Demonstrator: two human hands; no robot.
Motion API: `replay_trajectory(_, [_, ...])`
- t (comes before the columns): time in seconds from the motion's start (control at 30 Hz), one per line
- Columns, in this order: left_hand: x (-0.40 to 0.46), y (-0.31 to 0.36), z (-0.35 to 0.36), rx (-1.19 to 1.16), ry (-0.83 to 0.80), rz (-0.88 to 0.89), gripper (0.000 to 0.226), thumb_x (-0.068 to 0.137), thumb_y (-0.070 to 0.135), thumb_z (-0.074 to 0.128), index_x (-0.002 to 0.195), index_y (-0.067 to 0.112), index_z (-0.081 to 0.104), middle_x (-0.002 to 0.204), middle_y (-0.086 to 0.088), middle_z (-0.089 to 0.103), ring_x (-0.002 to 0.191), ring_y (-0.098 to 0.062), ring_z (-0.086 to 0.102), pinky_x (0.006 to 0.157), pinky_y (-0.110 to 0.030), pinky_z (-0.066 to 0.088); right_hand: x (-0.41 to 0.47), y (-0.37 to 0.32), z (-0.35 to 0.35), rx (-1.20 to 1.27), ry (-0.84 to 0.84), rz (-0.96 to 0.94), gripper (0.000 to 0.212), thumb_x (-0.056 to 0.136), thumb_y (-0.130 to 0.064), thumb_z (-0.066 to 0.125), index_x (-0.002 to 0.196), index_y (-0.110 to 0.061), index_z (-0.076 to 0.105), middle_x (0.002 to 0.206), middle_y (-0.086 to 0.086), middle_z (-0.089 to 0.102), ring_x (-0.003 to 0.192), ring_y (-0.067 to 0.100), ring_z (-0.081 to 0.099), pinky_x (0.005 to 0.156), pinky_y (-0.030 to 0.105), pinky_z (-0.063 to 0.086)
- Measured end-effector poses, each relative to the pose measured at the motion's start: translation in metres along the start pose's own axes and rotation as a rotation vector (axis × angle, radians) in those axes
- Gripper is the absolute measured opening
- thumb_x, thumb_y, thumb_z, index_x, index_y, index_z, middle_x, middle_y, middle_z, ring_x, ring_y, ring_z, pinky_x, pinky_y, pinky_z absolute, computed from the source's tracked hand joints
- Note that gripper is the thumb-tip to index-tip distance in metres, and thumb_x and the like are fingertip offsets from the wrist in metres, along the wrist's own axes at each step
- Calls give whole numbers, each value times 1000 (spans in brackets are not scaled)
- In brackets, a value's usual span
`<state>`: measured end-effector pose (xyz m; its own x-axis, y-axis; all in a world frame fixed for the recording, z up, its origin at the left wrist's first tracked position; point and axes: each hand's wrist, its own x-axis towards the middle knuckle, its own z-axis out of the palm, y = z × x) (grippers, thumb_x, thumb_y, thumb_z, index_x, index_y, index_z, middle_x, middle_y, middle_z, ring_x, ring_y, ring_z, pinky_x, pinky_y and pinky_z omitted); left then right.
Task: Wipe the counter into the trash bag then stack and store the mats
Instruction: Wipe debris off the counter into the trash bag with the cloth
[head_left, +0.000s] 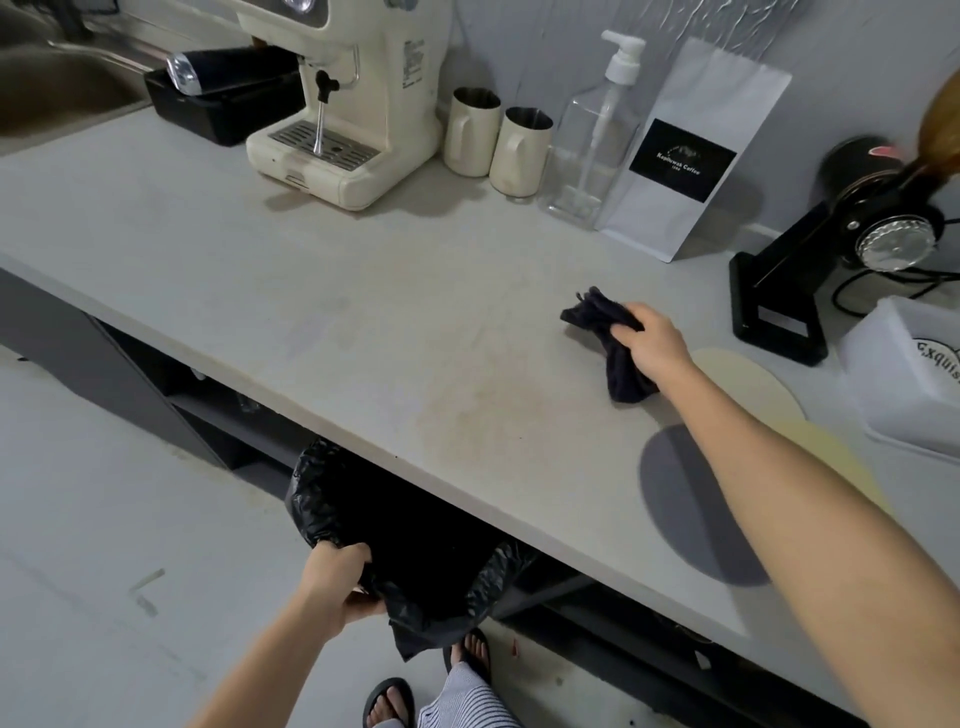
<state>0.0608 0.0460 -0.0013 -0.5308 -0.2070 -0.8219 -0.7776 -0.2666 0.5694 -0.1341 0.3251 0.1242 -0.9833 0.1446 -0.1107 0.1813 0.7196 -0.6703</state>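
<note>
A person's right hand (655, 340) is clenching a bunched dark cloth (609, 345) against the pale grey counter (322, 291) right of the frame's centre, the cloth's loose end trailing toward the lower right. At the bottom centre, the left hand (337, 584) is gripping the rim of a black trash bag (415, 540), fingers curled over the plastic, holding its mouth open just below the counter's front edge. A faint brownish smear (483, 415) is lying on the counter between cloth and bag. Three round mats are lying flat at the right, partly under the forearm: a cream mat (748, 384), a yellow mat (836, 457) and a grey mat (685, 509). An espresso machine (353, 104) is standing at the upper left.
</note>
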Motion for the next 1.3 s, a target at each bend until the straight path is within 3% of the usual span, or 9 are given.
replay_trajectory(0.23, [0, 1, 5, 21, 20, -5, 24, 87, -7, 38, 109, -8, 48, 90, -23, 49, 56, -31, 50, 34, -30, 52, -49, -3, 40, -80, -114, -119, 33, 89, -17, 52, 121, -18, 55, 122, 12, 63, 112, 30, 56, 86, 29, 39])
replay_trajectory(0.47, [-2, 3, 3, -20, 21, -21, 18, 90, -5, 36, 106, -5, 45, 79, -17, 48, 59, -31, 50, 29, -31, 50, -116, -37, 101, -101, -228, -264, 37, 87, -28, 48, 124, -31, 50, 129, 2, 58, 115, 28, 54, 95, 36, 40])
replay_trajectory(0.7, [5, 2, -2, 12, 10, -10, 22, 89, -4, 39, 110, -6, 46, 88, -21, 49, 60, -32, 51, 31, -32, 51, -155, -81, 146, -71, -351, -424, 37, 90, -24, 45, 127, -24, 48, 130, 6, 55, 115, 31, 53, 93, 37, 42])
replay_trajectory(0.83, [7, 4, -5, 3, 1, -20, 19, 88, -6, 38, 105, -5, 46, 84, -19, 49, 62, -32, 51, 30, -32, 50, -159, -98, 151, 8, -438, -381, 37, 91, -18, 47, 128, -17, 49, 132, 9, 55, 119, 30, 50, 97, 35, 38])
replay_trajectory(0.93, [13, 5, -9, 4, -1, -18, 25, 88, -5, 38, 112, -7, 47, 93, -22, 49, 62, -33, 51, 32, -33, 51, -160, -104, 152, 111, -485, -315, 35, 90, -18, 49, 124, -17, 54, 128, 9, 59, 117, 28, 53, 99, 36, 42])
replay_trajectory(1.03, [20, 6, -14, 31, -1, -5, 34, 88, -4, 40, 121, -8, 47, 103, -24, 50, 64, -33, 53, 34, -32, 52, -156, -107, 149, 277, -504, -234, 32, 88, -14, 53, 119, -14, 58, 121, 10, 64, 113, 24, 57, 91, 26, 42])
replay_trajectory(1.13, [25, 11, -17, 20, 9, 10, 34, 88, -4, 37, 121, -7, 46, 102, -23, 49, 64, -32, 52, 33, -32, 52, -144, -109, 144, 467, -468, -153, 30, 86, -6, 55, 115, -7, 60, 106, 9, 65, 102, 22, 59, 96, 36, 43])
replay_trajectory(1.23, [29, 21, -20, 23, 16, 11, 28, 89, -4, 35, 115, -5, 45, 96, -21, 49, 64, -32, 52, 31, -30, 50, -128, -111, 136, 670, -476, -68, 24, 87, 0, 51, 109, -2, 61, 91, 8, 63, 83, 18, 59, 80, 27, 48])
replay_trajectory(1.3, [33, 27, -22, 26, 26, 10, 25, 89, -3, 36, 113, -4, 44, 98, -22, 49, 64, -33, 52, 31, -30, 50, -117, -111, 131, 773, -501, -5, 16, 88, 0, 50, 94, -8, 62, 82, 5, 62, 73, 14, 60, 71, 21, 50])
